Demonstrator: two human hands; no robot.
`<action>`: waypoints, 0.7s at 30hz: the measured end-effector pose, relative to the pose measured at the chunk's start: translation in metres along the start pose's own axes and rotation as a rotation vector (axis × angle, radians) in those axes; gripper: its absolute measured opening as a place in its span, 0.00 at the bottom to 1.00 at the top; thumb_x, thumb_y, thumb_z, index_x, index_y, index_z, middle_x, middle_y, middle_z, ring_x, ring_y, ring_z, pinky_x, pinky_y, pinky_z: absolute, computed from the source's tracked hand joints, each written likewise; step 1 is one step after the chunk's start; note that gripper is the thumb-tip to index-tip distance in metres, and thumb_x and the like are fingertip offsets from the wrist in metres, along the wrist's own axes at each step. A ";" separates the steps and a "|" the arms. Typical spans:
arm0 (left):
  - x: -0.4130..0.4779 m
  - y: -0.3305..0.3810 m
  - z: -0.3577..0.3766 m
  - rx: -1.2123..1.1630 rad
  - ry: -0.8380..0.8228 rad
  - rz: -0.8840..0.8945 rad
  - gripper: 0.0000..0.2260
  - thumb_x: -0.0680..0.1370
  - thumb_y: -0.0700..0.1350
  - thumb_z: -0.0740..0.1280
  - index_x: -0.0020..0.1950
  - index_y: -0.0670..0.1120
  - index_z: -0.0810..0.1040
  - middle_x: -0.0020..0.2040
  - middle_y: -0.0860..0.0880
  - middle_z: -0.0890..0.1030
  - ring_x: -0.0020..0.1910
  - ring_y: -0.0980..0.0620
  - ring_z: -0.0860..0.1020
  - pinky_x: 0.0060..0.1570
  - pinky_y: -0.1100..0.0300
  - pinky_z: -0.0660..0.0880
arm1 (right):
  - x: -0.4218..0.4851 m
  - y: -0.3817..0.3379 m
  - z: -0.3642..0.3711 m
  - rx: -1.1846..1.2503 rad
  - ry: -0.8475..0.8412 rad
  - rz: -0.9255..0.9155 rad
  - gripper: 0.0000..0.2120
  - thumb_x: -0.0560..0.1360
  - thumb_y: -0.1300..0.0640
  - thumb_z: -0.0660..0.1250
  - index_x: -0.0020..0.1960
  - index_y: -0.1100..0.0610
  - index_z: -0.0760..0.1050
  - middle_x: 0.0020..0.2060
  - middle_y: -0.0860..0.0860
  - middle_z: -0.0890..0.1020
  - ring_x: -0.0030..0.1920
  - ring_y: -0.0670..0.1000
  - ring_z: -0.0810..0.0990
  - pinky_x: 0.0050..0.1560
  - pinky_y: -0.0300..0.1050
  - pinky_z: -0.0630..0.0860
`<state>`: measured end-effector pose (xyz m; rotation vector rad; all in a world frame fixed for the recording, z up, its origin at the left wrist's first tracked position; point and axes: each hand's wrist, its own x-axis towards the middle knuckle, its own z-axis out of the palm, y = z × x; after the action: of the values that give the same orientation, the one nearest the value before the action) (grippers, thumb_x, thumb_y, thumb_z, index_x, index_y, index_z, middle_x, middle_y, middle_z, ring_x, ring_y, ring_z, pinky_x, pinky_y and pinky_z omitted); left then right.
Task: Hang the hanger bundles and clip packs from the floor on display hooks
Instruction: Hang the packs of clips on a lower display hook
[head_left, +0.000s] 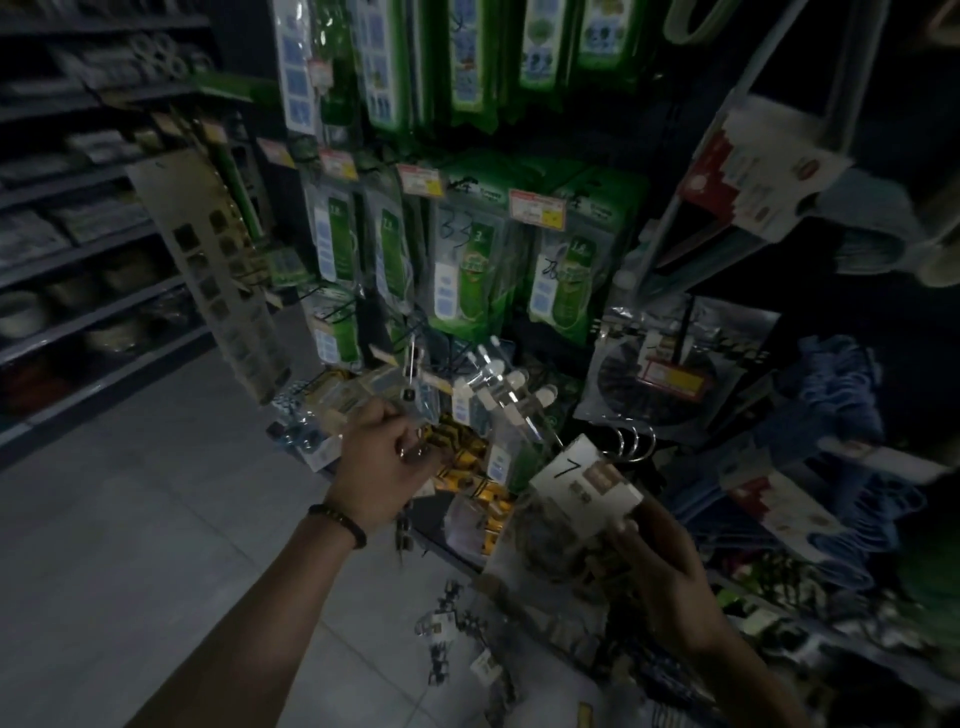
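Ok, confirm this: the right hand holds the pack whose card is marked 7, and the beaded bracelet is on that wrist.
No: the head view shows the beaded bracelet on the left wrist; the right hand does hold the pack whose card is marked 7.

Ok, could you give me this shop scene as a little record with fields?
place: dim shop aisle, display hooks ahead
left hand: grips a clip pack
right hand: holds a carded pack marked 7
floor: more packs lying there
above: green packs hanging
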<state>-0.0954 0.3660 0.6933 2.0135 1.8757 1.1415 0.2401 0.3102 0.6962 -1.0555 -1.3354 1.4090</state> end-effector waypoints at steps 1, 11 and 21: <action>0.007 0.009 -0.002 -0.054 0.012 0.006 0.22 0.71 0.43 0.78 0.33 0.50 0.63 0.41 0.48 0.71 0.42 0.49 0.73 0.42 0.54 0.70 | 0.003 -0.004 -0.002 -0.001 0.013 -0.033 0.17 0.82 0.57 0.67 0.71 0.52 0.76 0.61 0.53 0.85 0.59 0.55 0.85 0.55 0.52 0.84; 0.046 0.048 0.003 -0.252 0.020 -0.203 0.13 0.77 0.44 0.74 0.40 0.45 0.70 0.33 0.46 0.75 0.34 0.47 0.76 0.35 0.56 0.71 | 0.011 -0.019 -0.013 -0.370 0.265 -0.001 0.30 0.71 0.28 0.70 0.68 0.41 0.75 0.57 0.43 0.85 0.55 0.50 0.86 0.51 0.54 0.85; 0.119 0.109 0.047 -0.178 -0.539 0.136 0.06 0.82 0.45 0.71 0.55 0.55 0.83 0.53 0.60 0.83 0.52 0.59 0.80 0.48 0.68 0.75 | -0.017 -0.020 -0.084 -1.214 0.296 0.085 0.25 0.80 0.34 0.66 0.71 0.40 0.62 0.52 0.46 0.86 0.47 0.51 0.85 0.42 0.51 0.81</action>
<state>0.0100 0.4692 0.7740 2.0980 1.3433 0.6635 0.3262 0.3138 0.7119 -1.9890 -1.9338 0.3226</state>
